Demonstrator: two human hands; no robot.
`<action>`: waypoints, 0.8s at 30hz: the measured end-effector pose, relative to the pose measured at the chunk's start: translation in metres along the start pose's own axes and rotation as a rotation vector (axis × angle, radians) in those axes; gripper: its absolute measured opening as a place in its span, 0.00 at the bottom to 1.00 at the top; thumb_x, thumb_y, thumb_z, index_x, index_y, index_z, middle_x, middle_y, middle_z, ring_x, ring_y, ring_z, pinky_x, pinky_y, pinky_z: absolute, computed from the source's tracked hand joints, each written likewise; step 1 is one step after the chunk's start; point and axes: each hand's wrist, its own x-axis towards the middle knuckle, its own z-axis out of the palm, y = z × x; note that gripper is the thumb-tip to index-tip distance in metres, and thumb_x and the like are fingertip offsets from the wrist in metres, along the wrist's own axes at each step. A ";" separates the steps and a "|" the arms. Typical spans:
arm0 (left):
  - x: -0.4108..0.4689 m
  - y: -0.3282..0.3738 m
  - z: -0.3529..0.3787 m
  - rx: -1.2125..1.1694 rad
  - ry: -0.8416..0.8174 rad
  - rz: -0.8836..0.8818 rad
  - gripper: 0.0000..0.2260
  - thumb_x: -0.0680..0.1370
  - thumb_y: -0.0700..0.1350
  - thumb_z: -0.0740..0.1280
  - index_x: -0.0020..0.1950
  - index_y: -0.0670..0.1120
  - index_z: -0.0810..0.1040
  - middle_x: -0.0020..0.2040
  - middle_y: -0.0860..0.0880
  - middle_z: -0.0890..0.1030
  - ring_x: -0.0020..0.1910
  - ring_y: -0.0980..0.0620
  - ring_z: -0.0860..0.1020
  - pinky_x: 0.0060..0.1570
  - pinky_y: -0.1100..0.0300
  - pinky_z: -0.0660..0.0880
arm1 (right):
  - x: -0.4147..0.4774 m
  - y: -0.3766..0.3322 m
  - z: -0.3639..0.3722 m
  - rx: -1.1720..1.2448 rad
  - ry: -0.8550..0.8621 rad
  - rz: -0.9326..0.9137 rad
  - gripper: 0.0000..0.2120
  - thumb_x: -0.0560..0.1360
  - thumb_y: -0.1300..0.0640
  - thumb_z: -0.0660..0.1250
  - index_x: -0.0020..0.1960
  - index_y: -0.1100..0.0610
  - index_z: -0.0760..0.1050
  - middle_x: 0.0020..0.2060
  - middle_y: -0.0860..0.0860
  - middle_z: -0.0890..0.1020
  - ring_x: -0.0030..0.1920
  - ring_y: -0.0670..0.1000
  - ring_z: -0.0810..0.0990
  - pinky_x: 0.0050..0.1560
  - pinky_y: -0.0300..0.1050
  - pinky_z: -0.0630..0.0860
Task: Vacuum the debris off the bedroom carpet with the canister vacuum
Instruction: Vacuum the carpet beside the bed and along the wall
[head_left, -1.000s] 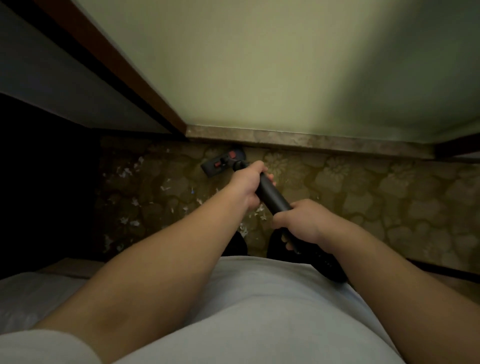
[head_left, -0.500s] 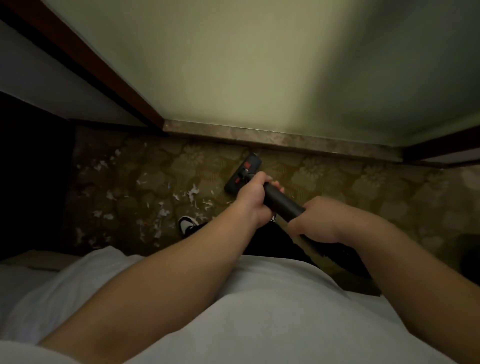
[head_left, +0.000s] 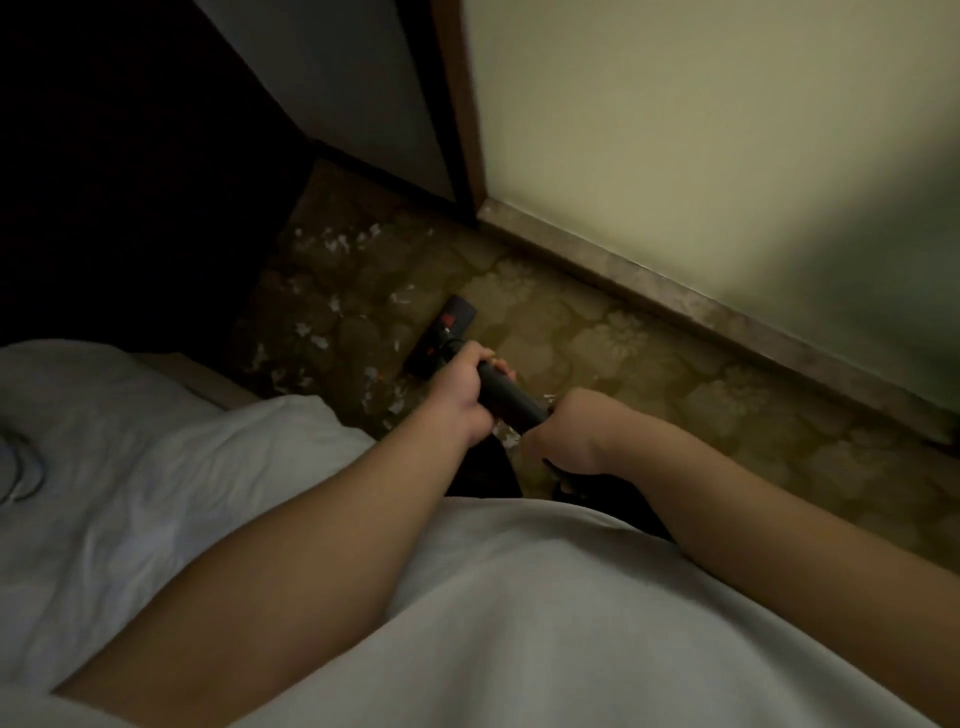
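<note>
The black vacuum wand (head_left: 506, 396) runs from my hands down to a dark floor head (head_left: 444, 335) with red marks, which rests on the patterned olive carpet (head_left: 613, 353). My left hand (head_left: 462, 387) grips the wand lower down, close to the floor head. My right hand (head_left: 569, 434) grips it higher up, where the wand's upper end is hidden. White paper scraps (head_left: 332, 301) lie scattered on the carpet left of the floor head, some by my feet. The canister itself is out of view.
A marbled baseboard (head_left: 675, 296) under a pale wall (head_left: 701, 130) borders the carpet on the right. A dark wood door frame (head_left: 457, 104) stands at the corner. A bed with white bedding (head_left: 104, 441) is at the left, dark furniture (head_left: 130, 182) beyond it.
My view has swung to the left and turned. The floor head has slid away from the baseboard toward the scattered scraps. Both hands keep their grip on the wand.
</note>
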 end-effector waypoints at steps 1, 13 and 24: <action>0.003 0.018 -0.017 -0.023 0.011 0.015 0.06 0.79 0.38 0.65 0.42 0.42 0.71 0.31 0.48 0.72 0.30 0.53 0.72 0.36 0.56 0.76 | 0.007 -0.022 0.008 -0.017 -0.003 -0.014 0.12 0.74 0.47 0.75 0.44 0.56 0.78 0.35 0.51 0.83 0.33 0.50 0.82 0.33 0.42 0.79; 0.026 0.190 -0.186 -0.115 0.160 0.198 0.08 0.79 0.40 0.64 0.41 0.44 0.69 0.30 0.49 0.72 0.28 0.52 0.74 0.39 0.58 0.78 | 0.093 -0.228 0.107 -0.067 -0.110 -0.123 0.13 0.78 0.53 0.74 0.56 0.62 0.79 0.36 0.53 0.81 0.30 0.49 0.79 0.19 0.32 0.68; 0.032 0.198 -0.206 -0.190 0.184 0.188 0.11 0.80 0.39 0.63 0.38 0.43 0.68 0.29 0.49 0.72 0.29 0.52 0.72 0.37 0.57 0.74 | 0.117 -0.246 0.124 -0.084 -0.135 -0.073 0.14 0.73 0.55 0.75 0.52 0.65 0.84 0.33 0.54 0.85 0.25 0.50 0.82 0.28 0.40 0.79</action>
